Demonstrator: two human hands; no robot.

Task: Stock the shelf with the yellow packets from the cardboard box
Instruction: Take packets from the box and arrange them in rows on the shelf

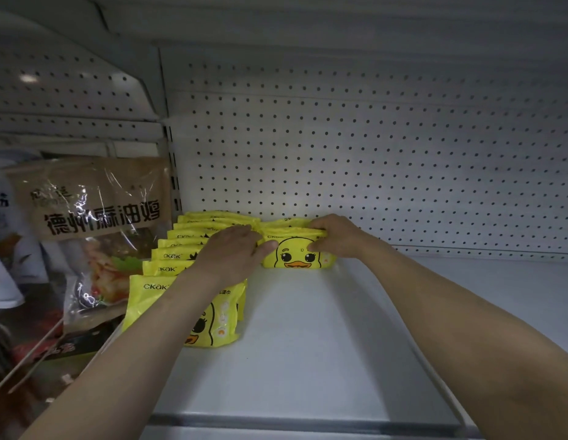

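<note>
Two bare forearms reach in from the near edge and cross the white shelf (308, 344), a smooth, matte metal board with a rounded front lip. Past the fingertips stands the back panel (371, 147), white pegboard dotted with even rows of small holes.

Under the left hand (230, 254) runs a row of yellow packets (168, 268), glossy soft plastic pouches standing upright one behind another, each printed "ckak" along its top; the nearest shows part of a cartoon duck face and lies below the left forearm. That hand lies palm down across the tops of the row, fingers fairly straight, thumb out toward the right.

Between the two hands sits a second, shorter stack of yellow packets (297, 254), its front pouch showing the full duck face with an orange beak. The right hand (336, 236) grips this stack from the top and right side, fingers curled over its upper edge and thumb pressed on the front face. The left thumb touches its left edge.

Left of the left arm, beyond the upright post, a large brown bag (95, 223) with a crinkled clear window and bold black characters stands in the neighbouring bay.
</note>
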